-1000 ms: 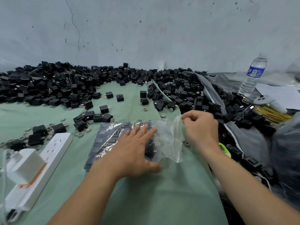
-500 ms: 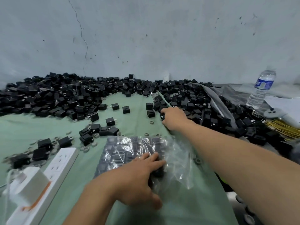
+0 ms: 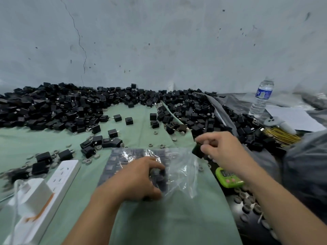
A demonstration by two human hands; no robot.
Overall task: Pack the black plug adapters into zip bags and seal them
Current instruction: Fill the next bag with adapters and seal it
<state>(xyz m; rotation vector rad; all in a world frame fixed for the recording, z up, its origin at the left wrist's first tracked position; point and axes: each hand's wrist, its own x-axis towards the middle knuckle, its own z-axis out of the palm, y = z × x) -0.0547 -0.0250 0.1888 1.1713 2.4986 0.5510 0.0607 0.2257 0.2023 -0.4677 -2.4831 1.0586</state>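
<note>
Filling step; seal not yet made. Zip bag [image 3: 182, 172] lies flat on the green cloth [image 3: 159, 218], front and middle. Packed adapters [image 3: 113, 165] show in rows through its left part. The right part is slack and crumpled, and the mouth seems to face right.

Left hand [image 3: 139, 177] sits on the bag, fingers curled down over the end of the rows, gripping it in place. Right hand [image 3: 219, 151] hovers just above the slack end, thumb and fingers pinching one black adapter [image 3: 197, 150].

Next move, as I judge it: slip that adapter through the mouth beside the last row. The plastic is limp and may need lifting open first.

Room: bare cloth in front of the bag. Power strip [image 3: 60, 175] lies near on the left and a green timer [image 3: 228, 177] just beside the right edge. Loose pile [image 3: 53, 106] well behind
</note>
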